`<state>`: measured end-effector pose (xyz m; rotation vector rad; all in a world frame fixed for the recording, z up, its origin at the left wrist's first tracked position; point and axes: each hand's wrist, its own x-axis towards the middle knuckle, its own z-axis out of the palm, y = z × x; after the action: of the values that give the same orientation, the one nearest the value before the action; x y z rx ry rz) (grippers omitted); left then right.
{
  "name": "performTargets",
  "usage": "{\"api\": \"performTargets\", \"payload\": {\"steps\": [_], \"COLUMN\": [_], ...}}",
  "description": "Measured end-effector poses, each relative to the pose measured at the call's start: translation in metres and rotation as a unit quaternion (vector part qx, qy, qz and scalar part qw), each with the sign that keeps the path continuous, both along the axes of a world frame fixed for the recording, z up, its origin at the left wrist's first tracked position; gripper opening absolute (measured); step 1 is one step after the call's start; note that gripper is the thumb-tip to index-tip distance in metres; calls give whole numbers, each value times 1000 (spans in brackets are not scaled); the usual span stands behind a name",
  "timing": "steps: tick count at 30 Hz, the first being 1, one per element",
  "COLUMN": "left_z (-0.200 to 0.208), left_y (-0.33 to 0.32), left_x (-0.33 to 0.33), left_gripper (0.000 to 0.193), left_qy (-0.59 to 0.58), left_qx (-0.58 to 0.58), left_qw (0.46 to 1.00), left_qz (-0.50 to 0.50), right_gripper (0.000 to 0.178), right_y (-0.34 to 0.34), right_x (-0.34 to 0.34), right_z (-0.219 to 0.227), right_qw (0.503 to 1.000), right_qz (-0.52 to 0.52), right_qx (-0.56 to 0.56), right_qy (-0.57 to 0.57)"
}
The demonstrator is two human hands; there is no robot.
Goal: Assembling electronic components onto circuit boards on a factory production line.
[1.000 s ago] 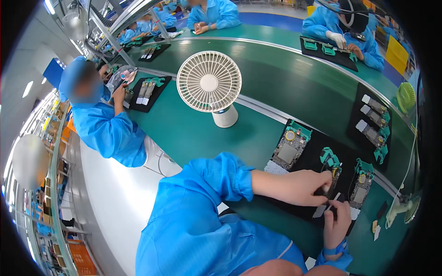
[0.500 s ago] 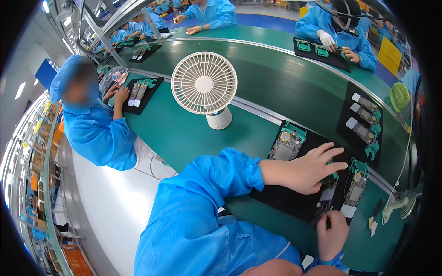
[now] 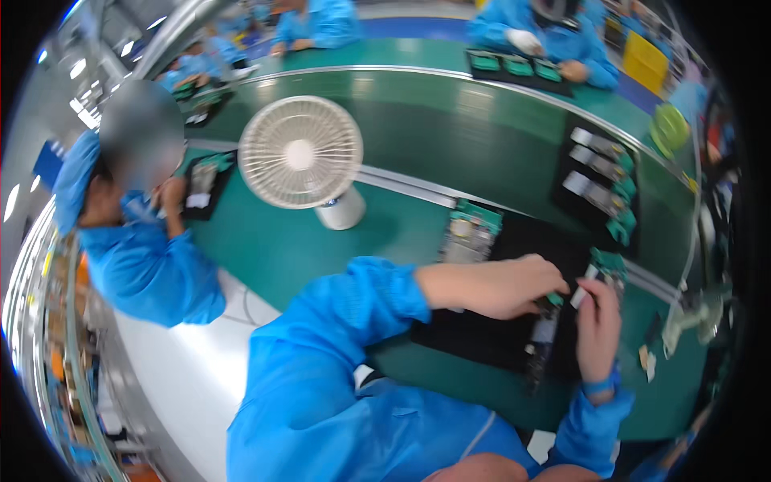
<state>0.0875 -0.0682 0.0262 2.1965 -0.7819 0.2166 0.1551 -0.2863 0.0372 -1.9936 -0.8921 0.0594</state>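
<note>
My left hand (image 3: 514, 285) reaches across a black mat (image 3: 474, 337), its fingers curled together over the far end of a dark circuit board (image 3: 543, 333) with a green part (image 3: 554, 299). Whatever those fingertips hold is hidden. My right hand (image 3: 598, 333) is raised just right of that board, thumb and fingers brought together beside a small white strip (image 3: 579, 294); blur hides the exact grip. Behind the right fingers, another circuit board with a green holder (image 3: 608, 263) is partly covered. A third circuit board (image 3: 467, 237) lies at the mat's far left.
A white desk fan (image 3: 301, 153) stands left of the mat. Beyond the metal rail, another black mat (image 3: 572, 197) carries several boards with green holders. Small scraps (image 3: 647, 361) and a clip-on fan (image 3: 695, 325) are at right. Co-workers (image 3: 144, 257) sit left and opposite.
My left hand has gone from spread fingers to curled ones. My right hand has moved from the dark board's near end up toward its far right side. The whole view has shifted.
</note>
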Motion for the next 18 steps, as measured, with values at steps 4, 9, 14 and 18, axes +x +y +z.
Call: {"api": "performTargets", "payload": {"steps": [4,9,14,18], "left_z": [10,2,2,0], "left_y": [2,-1,-2,-2], "left_x": [-10,0,-3,-5], "left_gripper": [54,51,53,52], "left_qy": [67,96,85,79], "left_qx": [22,18,39,45], "left_qw": [997,995,995,995], "left_qz": [30,9,15,30], "right_gripper": [14,31,45,52], "right_y": [8,2,2,7], "right_x": [3,-8,-13,-24], "right_z": [-9,-31,-43,-36], "right_qw": [998,987,946,918], "right_qz": [36,49,76,47], "right_qx": [34,81,131,140], "right_qy": [34,129,288,368]}}
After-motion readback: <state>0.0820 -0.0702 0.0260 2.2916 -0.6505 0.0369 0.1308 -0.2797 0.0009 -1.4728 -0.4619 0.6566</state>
